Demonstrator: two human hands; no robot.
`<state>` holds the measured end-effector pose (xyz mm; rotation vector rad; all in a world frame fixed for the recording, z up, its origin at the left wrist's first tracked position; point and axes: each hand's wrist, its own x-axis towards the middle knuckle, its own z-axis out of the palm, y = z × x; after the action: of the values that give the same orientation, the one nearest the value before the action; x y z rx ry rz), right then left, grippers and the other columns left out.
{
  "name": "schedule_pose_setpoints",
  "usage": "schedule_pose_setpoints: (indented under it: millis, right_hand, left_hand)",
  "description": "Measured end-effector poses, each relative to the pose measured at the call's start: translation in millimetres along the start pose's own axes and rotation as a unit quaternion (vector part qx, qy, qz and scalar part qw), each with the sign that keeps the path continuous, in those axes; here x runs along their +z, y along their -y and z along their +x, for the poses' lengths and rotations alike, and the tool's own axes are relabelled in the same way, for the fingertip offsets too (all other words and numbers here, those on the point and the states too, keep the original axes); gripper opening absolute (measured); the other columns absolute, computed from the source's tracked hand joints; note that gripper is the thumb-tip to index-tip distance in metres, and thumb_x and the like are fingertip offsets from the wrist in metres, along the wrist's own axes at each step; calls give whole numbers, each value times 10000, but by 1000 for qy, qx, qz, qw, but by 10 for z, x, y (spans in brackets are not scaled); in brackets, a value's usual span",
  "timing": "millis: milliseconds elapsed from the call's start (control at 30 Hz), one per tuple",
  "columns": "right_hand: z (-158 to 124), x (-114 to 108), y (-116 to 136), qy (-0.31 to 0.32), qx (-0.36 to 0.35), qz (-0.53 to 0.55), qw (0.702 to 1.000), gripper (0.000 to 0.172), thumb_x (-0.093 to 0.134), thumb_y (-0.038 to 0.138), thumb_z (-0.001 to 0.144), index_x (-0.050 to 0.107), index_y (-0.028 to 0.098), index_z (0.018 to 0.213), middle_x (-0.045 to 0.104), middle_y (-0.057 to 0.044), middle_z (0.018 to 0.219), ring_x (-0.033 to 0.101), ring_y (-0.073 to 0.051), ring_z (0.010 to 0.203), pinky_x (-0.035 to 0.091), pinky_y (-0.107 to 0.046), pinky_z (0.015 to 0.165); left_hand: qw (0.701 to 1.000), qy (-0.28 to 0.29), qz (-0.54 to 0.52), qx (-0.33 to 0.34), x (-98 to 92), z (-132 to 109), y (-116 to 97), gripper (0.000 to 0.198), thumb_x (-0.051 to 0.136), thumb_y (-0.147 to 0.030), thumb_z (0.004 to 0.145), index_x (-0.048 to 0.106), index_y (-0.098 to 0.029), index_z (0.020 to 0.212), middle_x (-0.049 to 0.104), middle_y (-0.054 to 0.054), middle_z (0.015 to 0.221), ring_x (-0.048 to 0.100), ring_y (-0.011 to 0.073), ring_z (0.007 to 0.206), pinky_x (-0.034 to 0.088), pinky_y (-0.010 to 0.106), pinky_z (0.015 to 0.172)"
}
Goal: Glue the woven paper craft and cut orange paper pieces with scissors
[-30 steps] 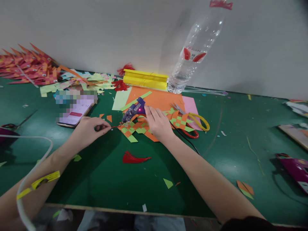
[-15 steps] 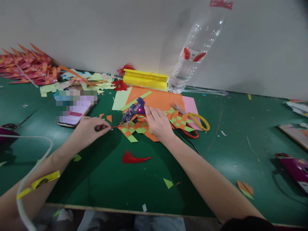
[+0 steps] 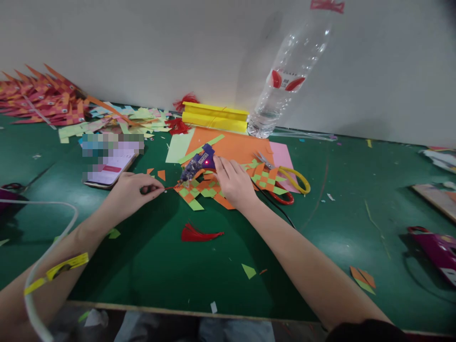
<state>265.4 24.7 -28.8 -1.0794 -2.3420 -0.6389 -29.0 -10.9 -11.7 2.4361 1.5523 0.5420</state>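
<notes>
With thumb and fingertips pinched, my left hand holds the end of a thin red cord. The cord runs to the left tip of a woven orange and green paper piece lying on the table. My right hand is wrapped round a purple glue gun with a small red light. Its nozzle points down and left, close to where the cord meets the paper; whether it touches is too small to tell. A loose red tassel lies nearer me.
Scissors with yellow and red handles lie right of the paper piece. Behind stand a clear bottle and a folded yellow paper. A phone, paper scraps and woven red-orange paper fish are to the left.
</notes>
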Motion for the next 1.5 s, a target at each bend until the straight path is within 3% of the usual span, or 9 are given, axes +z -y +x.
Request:
schedule_pose_setpoints:
  millis: [1500]
  right_hand:
    - [6, -15, -5, -11, 0, 3, 1000, 444, 341, 247, 988, 480, 6, 1335, 629, -200, 1170, 562, -253, 960, 485, -398, 830]
  left_hand:
    - [1000, 4, -6, -6, -1, -2, -4, 253, 551, -441, 852, 692, -240, 792, 648, -18, 634, 546, 137, 561, 365, 282, 623]
